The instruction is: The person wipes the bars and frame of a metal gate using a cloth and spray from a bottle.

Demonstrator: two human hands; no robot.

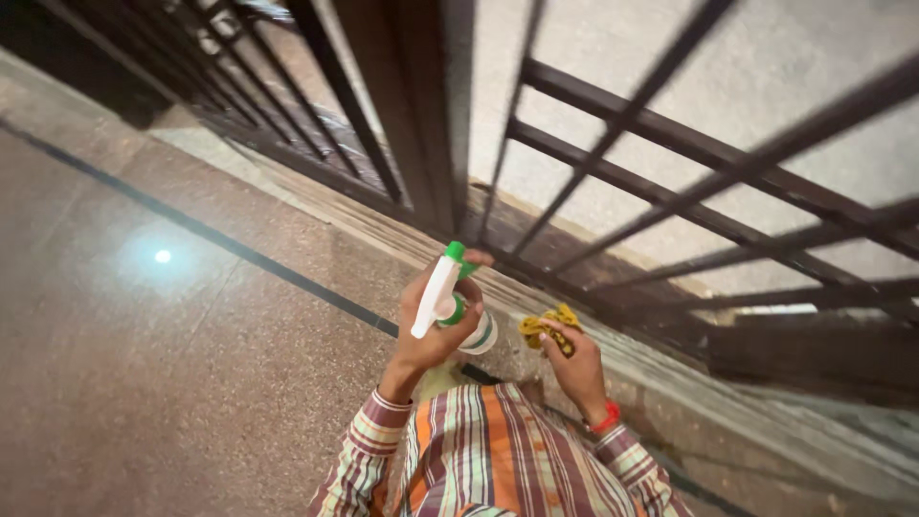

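Note:
My left hand (pixel 433 330) grips a white spray bottle (pixel 450 302) with a green nozzle and collar, held up in front of my chest with the trigger head pointing toward the gate. My right hand (pixel 572 359) is closed around a crumpled yellow cloth (pixel 548 325), just to the right of the bottle. A red band sits on my right wrist. Both sleeves are striped. The two hands are close together, a short way in front of the dark metal gate (pixel 613 144).
The gate's dark bars and thick post (pixel 421 105) run across the upper half, set on a stone threshold (pixel 316 196). A polished speckled stone floor (pixel 144 325) with a thin black inlay line (pixel 211 235) lies to the left and below. Pale pavement shows beyond the bars.

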